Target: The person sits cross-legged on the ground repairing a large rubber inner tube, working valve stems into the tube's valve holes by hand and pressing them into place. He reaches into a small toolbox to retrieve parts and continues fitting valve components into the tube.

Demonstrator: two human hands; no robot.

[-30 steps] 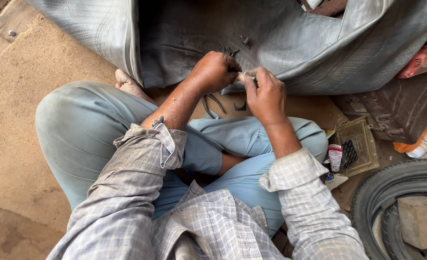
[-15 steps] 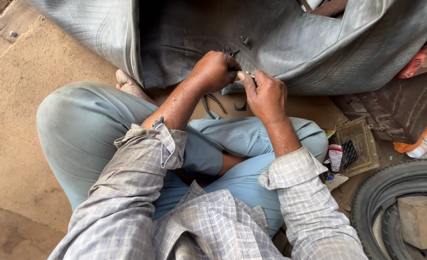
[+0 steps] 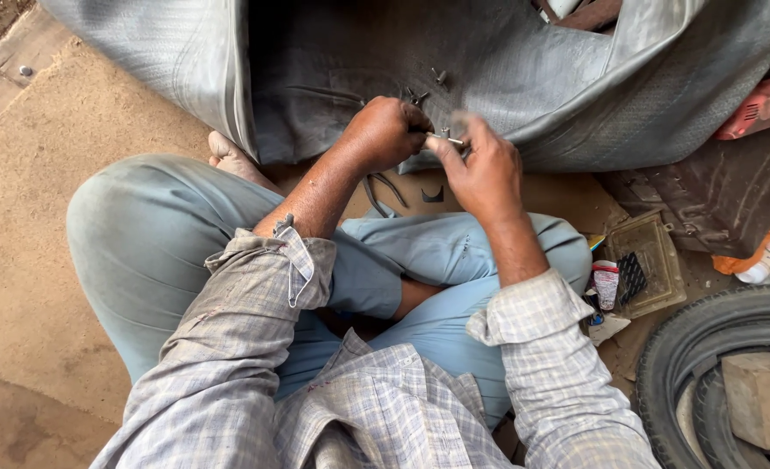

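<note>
Sandy, worn floor lies under a person sitting cross-legged in front of a big grey rubber tyre casing, spread open across the top of the view. Right of that casing sit a black tyre and a small tray. Against the casing's lower edge, the left hand is clenched on the rubber, and the right hand pinches a thin metal pin, the two almost touching. Pressing the rubber firm beside the pin and keeping the pin straight would probably serve best.
</note>
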